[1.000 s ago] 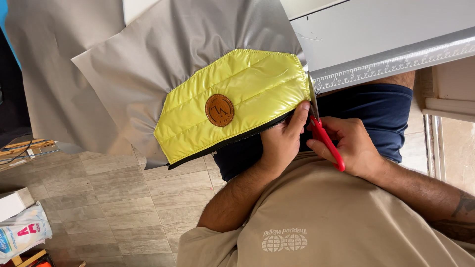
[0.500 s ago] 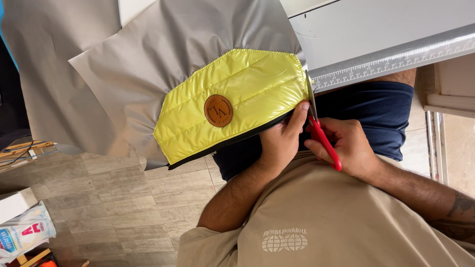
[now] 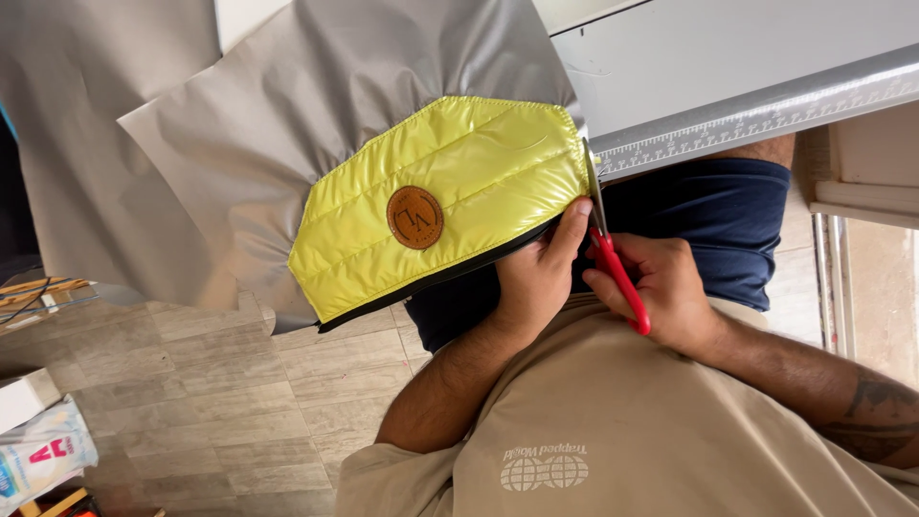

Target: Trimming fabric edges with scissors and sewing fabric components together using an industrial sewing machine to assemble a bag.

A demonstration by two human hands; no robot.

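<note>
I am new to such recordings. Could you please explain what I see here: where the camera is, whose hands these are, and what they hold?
There is no machine here, only a person. The single camera sits on that person's head and looks down along the body, so the beige shirt fills the bottom of the picture.

The left hand grips the edge of a yellow padded piece that has a round brown patch and grey cloth behind it. The right hand holds scissors with red handles, their blades at the edge of the padded piece.

Above is a grey table with a ruler strip along its edge. The floor is tiled.
</note>
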